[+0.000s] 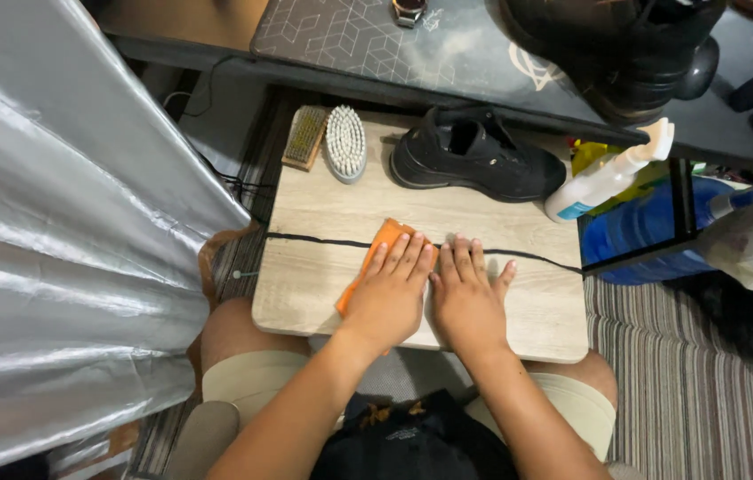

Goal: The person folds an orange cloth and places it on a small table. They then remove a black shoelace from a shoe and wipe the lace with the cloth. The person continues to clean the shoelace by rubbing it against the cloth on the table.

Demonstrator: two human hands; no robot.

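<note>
My left hand (390, 289) lies flat, palm down, on an orange cloth (379, 240) spread on a small light wooden table (323, 213). Beside it my right hand (467, 293) rests flat on the bare tabletop, fingers slightly apart, holding nothing. A black shoelace (314, 239) stretches across the table from left to right and runs under or just past my fingertips. A black sneaker (474, 158) without its lace lies on its side at the far edge of the table.
A white oval brush (345, 142) and a wooden brush (304, 137) lie at the table's far left. A white spray bottle (609, 173) leans at the right edge. A silver curtain (65, 222) hangs left; a dark desk (412, 49) stands beyond; striped rug (688, 382) lies right.
</note>
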